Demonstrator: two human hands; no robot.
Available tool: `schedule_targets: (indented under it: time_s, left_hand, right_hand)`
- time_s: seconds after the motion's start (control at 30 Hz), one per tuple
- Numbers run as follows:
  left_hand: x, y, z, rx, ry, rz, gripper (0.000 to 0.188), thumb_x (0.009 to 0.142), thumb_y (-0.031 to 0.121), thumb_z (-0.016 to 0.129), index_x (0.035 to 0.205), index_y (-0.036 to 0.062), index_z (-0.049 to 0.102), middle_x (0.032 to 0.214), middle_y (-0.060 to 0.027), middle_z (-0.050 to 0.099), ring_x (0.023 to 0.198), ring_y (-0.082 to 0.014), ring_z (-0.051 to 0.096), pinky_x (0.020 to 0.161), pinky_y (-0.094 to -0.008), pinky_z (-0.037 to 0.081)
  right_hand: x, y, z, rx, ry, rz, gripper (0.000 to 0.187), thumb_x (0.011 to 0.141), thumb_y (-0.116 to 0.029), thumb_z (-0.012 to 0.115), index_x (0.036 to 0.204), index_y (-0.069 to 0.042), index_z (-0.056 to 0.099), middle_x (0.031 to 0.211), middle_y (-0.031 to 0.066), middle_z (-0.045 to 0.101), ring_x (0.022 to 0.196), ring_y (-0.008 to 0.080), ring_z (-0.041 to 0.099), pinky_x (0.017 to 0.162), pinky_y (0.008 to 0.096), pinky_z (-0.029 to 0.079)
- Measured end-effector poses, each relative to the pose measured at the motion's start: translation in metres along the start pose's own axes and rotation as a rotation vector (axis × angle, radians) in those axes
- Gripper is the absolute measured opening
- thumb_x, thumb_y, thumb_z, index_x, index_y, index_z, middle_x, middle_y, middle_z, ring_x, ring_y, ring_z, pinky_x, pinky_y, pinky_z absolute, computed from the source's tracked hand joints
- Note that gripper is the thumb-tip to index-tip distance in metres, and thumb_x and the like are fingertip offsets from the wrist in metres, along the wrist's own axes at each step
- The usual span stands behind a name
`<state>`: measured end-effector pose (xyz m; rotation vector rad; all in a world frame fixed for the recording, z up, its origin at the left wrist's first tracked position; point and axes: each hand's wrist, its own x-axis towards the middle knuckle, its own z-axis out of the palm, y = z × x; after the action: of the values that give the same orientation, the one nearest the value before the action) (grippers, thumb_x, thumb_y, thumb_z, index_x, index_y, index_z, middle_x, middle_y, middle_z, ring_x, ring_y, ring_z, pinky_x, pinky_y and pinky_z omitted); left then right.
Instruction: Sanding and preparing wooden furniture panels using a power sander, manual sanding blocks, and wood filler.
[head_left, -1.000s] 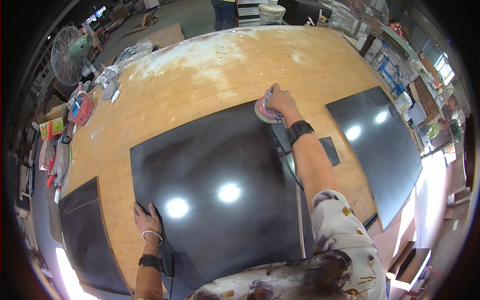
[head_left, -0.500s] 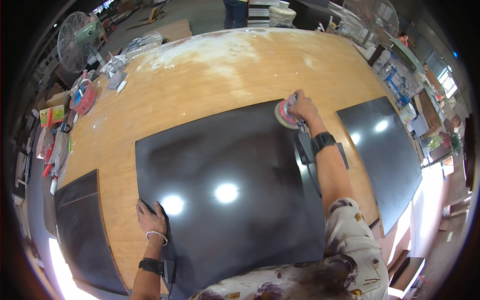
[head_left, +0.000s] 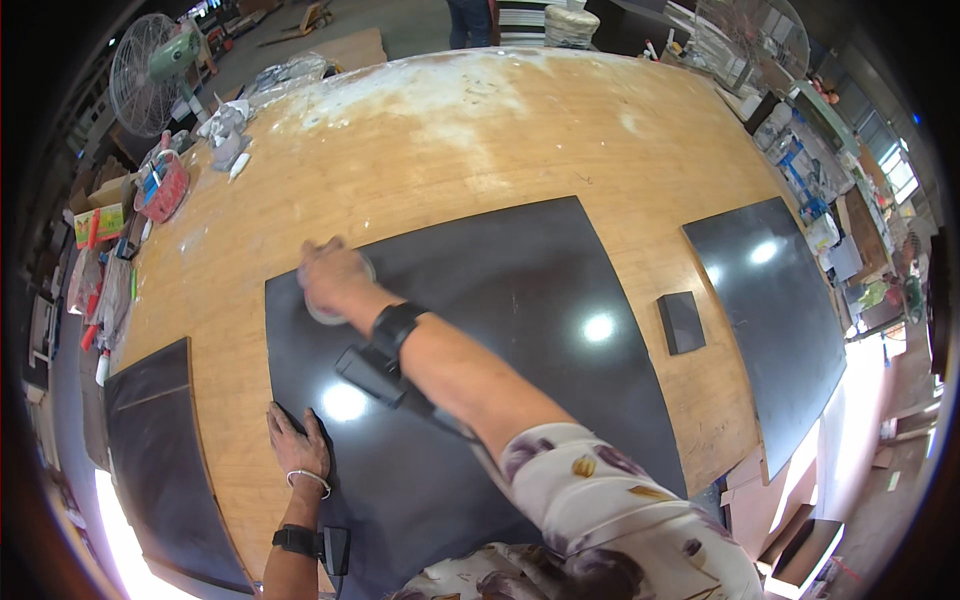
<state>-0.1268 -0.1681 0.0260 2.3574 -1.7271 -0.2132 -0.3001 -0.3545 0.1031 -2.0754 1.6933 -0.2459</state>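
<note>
1. Head view: right hand [head_left: 338, 280], blurred, is curled over the top of a round sander [head_left: 326, 316]; the disc lies beneath palm and fingers, its rim showing past them.
2. Sander sits on the large dark panel [head_left: 500, 290], near its far left corner.
3. Left hand [head_left: 299, 445]: fingers spread, resting at the panel's left edge, apart from the sander.
4. Versus 0.5 s ago: sander shifted across from the far right corner; left hand unchanged at the edge; small dark block [head_left: 681, 323], then partly hidden, now fully visible.
</note>
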Motion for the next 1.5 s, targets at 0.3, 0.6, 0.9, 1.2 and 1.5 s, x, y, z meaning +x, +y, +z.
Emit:
schedule_targets:
  time_s: [0.3, 0.6, 0.9, 1.2, 1.5]
  left_hand:
    - [0.002, 0.001, 0.001, -0.025, -0.014, -0.018, 0.065, 0.091, 0.036, 0.046, 0.137, -0.0061, 0.027, 0.140, -0.0252, 0.031, 0.129, -0.0374, 0.031, 0.107, -0.0405, 0.027]
    - [0.004, 0.004, 0.002, -0.032, 0.053, 0.058, 0.065, 0.090, 0.036, 0.045, 0.135, -0.0087, 0.028, 0.138, -0.0267, 0.032, 0.129, -0.0377, 0.032, 0.107, -0.0408, 0.026]
    - [0.005, -0.018, 0.007, -0.120, 0.039, 0.138, 0.061, 0.091, 0.035, 0.043, 0.134, -0.0068, 0.032, 0.136, -0.0262, 0.036, 0.128, -0.0374, 0.033, 0.108, -0.0410, 0.026]
    - [0.001, -0.047, -0.007, -0.102, -0.059, 0.211, 0.047, 0.095, 0.022, 0.033, 0.138, 0.0028, 0.030, 0.136, -0.0207, 0.040, 0.130, -0.0343, 0.032, 0.109, -0.0437, 0.023]
    - [-0.005, -0.050, 0.000, -0.116, -0.057, 0.222, 0.048, 0.093, 0.020, 0.033, 0.137, 0.0015, 0.031, 0.137, -0.0184, 0.041, 0.132, -0.0308, 0.030, 0.110, -0.0432, 0.018]
  right_hand:
    - [-0.020, 0.116, -0.044, 0.008, 0.220, 0.200, 0.058, 0.073, -0.016, 0.062, 0.126, -0.009, 0.040, 0.114, 0.0196, 0.056, 0.111, 0.0358, 0.052, 0.085, 0.0443, 0.048]
    - [-0.154, 0.293, -0.111, -0.015, 0.430, 0.792, 0.057, 0.076, -0.028, 0.057, 0.126, -0.010, 0.038, 0.108, 0.0295, 0.057, 0.106, 0.0430, 0.054, 0.091, 0.0439, 0.044]
    - [-0.159, 0.058, 0.003, -0.001, 0.172, 0.237, 0.062, 0.071, -0.020, 0.068, 0.124, -0.013, 0.036, 0.110, 0.0258, 0.048, 0.093, 0.0392, 0.061, 0.077, 0.0427, 0.051]
    - [-0.222, -0.002, 0.022, 0.024, 0.002, 0.116, 0.067, 0.070, -0.030, 0.068, 0.127, -0.016, 0.035, 0.117, 0.0255, 0.045, 0.104, 0.0400, 0.055, 0.084, 0.0429, 0.048]
    - [-0.255, 0.196, -0.059, 0.031, 0.329, 0.811, 0.060, 0.075, -0.029, 0.061, 0.127, -0.016, 0.034, 0.120, 0.0277, 0.049, 0.110, 0.0404, 0.052, 0.093, 0.0436, 0.043]
